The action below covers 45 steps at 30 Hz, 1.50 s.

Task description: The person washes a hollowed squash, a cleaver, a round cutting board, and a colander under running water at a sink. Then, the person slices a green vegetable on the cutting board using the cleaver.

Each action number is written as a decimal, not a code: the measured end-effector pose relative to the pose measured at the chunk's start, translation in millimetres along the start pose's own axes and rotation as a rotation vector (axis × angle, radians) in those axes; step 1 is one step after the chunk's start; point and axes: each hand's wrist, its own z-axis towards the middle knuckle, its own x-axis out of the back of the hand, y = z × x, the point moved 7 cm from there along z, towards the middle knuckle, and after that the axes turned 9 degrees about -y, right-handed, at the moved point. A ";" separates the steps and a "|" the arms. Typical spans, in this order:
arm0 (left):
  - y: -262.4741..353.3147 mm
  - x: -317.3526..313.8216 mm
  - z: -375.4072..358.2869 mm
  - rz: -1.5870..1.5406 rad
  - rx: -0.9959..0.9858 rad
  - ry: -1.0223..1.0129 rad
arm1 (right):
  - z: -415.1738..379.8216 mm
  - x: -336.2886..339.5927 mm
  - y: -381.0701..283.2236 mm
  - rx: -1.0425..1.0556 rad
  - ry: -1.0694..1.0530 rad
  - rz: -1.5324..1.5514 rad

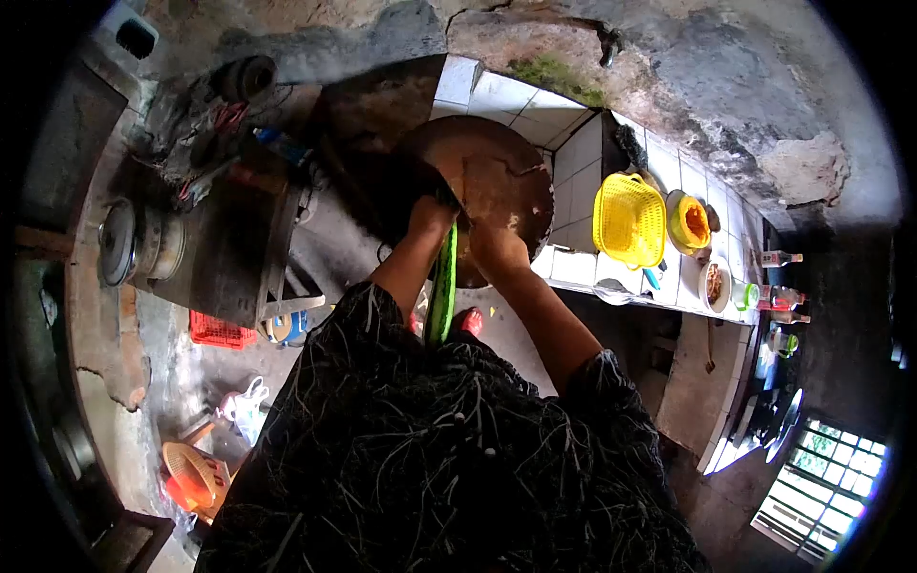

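Observation:
A long green gourd (pixel 442 291) with pale stripes hangs between my forearms, its lower end close to my shirt. My left hand (pixel 433 218) is closed around its upper end. My right hand (pixel 497 250) is closed just to the right, on what looks like a knife (pixel 455 194); its dark blade slants up toward my left hand, and the handle is hidden in my fingers. Beyond both hands is a big round wok (pixel 516 167), brown inside, set by the white tiles.
On the tiled counter (pixel 573 267) at right stand a yellow basket (pixel 629 222), a cut pumpkin (pixel 690 225), a white bowl (pixel 714 285) and several bottles (pixel 783 298). At left are a wooden table (pixel 215 253) with a lidded pot (pixel 119 242), and a red crate (pixel 218 329) below.

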 end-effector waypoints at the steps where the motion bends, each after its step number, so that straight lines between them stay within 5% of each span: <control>1: 2.3 1.3 -0.8 -0.004 -0.007 0.003 | -7.6 19.6 -4.3 -0.017 0.004 0.064; 4: 21.5 3.4 -15.4 0.229 -0.186 0.001 | -12.0 21.4 -7.7 -0.046 0.051 0.053; 7: 21.3 15.2 -29.6 -0.074 -0.056 0.079 | -2.5 5.6 -1.9 0.043 -0.031 -0.024; 12: 24.5 20.5 -38.2 -0.119 0.021 0.108 | -20.9 31.1 -8.4 -0.042 0.054 0.062; 15: 28.5 22.4 -42.9 -0.188 0.042 0.021 | 3.6 -6.0 3.9 0.146 0.115 -0.001; 17: 35.8 21.5 -46.0 -0.253 0.012 -0.038 | -2.3 1.9 -0.7 0.079 0.053 -0.051; 19: 31.7 23.2 -56.6 -0.280 0.189 -0.005 | -8.5 0.6 -1.7 0.015 -0.019 -0.095; 23: 26.2 22.9 -43.1 -0.232 -0.047 0.088 | -11.9 22.0 -7.7 0.063 0.021 -0.018; 27: 34.6 25.0 -61.5 -0.306 0.134 0.067 | -1.0 2.3 10.2 -0.010 -0.013 0.142; 31: 7.3 2.2 -12.7 0.004 -0.244 -0.002 | -9.9 31.9 -2.5 0.015 -0.016 0.113; 33: 35.5 25.9 -62.0 -0.254 0.071 0.092 | -10.8 13.4 -2.4 0.028 -0.051 -0.031; 36: 47.2 34.7 -70.8 -0.274 -0.088 0.152 | -4.2 18.0 -2.0 0.078 -0.126 -0.009; 39: 45.8 31.3 -75.0 -0.343 -0.012 0.040 | -9.6 27.5 -2.0 0.004 -0.023 0.094; 41: 48.1 30.5 -80.2 -0.370 -0.007 0.055 | -4.3 18.9 9.9 -0.009 -0.230 0.200; 45: 28.0 21.8 -43.8 -0.290 -0.058 0.065 | 4.9 7.4 10.4 0.059 0.034 0.205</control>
